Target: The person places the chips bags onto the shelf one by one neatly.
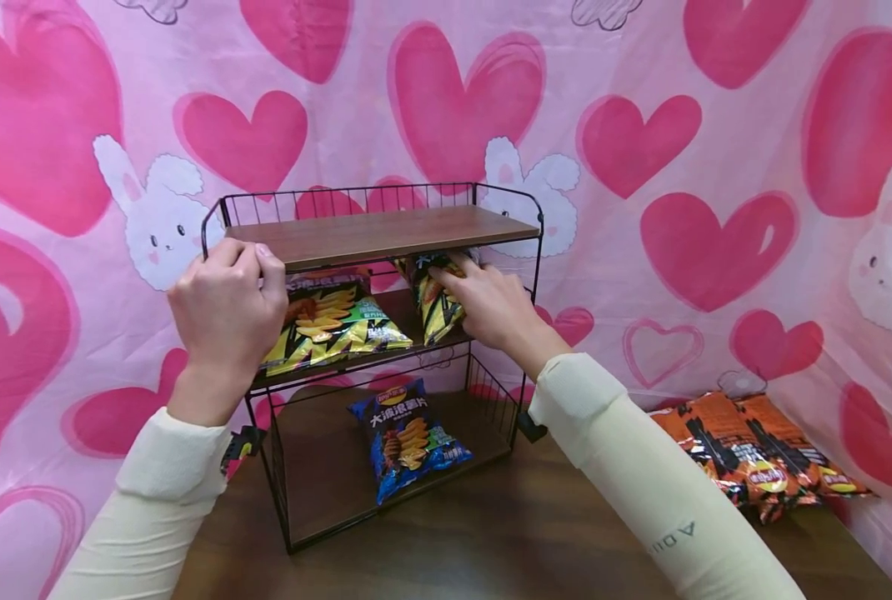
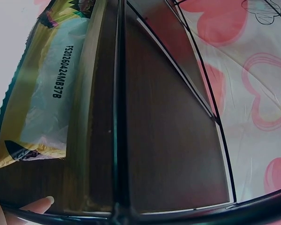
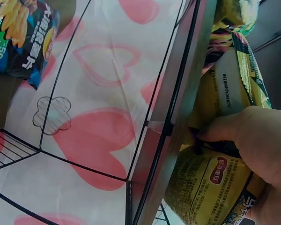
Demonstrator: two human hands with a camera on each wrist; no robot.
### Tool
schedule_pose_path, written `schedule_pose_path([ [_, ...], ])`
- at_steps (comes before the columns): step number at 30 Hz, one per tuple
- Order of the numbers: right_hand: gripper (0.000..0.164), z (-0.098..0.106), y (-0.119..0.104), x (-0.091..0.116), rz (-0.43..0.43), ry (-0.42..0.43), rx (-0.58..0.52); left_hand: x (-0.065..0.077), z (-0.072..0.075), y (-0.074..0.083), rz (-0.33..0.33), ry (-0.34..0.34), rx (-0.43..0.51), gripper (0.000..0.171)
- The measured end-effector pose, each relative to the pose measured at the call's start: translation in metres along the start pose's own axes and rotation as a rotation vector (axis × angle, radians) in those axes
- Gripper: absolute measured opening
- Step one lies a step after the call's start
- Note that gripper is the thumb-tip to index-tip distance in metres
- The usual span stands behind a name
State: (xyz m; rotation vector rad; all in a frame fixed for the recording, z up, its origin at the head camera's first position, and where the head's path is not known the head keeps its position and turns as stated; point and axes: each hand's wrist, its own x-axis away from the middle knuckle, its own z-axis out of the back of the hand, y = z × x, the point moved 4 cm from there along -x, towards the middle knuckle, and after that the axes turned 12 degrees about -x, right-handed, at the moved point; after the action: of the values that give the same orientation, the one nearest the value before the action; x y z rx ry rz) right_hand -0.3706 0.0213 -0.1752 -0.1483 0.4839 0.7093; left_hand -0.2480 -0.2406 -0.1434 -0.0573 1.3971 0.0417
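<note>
My left hand grips the front left corner of a black wire rack with brown wooden shelves. One fingertip shows by a dark rail in the left wrist view. On the middle shelf, my right hand holds a yellow-and-black chip bag near the right end. The right wrist view has the thumb pressed against this bag. Another yellow-and-black chip bag lies at the left of that shelf, partly behind my left hand. A blue chip bag leans back on the bottom shelf.
Several orange chip bags lie in a pile on the wooden table to the right. The rack's top board hangs low over the middle shelf. A pink heart-patterned cloth covers the wall behind.
</note>
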Motion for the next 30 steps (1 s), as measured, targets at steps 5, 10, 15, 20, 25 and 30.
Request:
schedule_pose_path([
  [5,0.072,-0.006,0.005,-0.007,-0.020,-0.050,-0.018,0.000,-0.001,0.003,0.003,0.005,0.008,0.053],
  [10,0.087,-0.006,0.010,-0.005,-0.011,-0.183,-0.123,0.001,-0.002,0.002,0.010,0.010,0.005,0.049],
  [15,0.099,0.003,0.010,-0.003,-0.020,-0.272,-0.311,0.001,-0.003,0.000,0.016,0.007,-0.002,0.050],
  [20,0.075,0.006,0.001,-0.013,-0.150,-0.129,-0.367,0.001,-0.002,0.000,0.016,0.011,-0.004,0.050],
  [25,0.060,-0.006,-0.008,-0.019,-0.218,-0.083,-0.278,0.001,-0.001,0.000,0.008,-0.010,-0.002,0.050],
  [30,0.060,-0.017,-0.008,-0.017,-0.204,-0.215,-0.224,0.000,0.001,0.000,0.003,-0.039,-0.006,0.049],
])
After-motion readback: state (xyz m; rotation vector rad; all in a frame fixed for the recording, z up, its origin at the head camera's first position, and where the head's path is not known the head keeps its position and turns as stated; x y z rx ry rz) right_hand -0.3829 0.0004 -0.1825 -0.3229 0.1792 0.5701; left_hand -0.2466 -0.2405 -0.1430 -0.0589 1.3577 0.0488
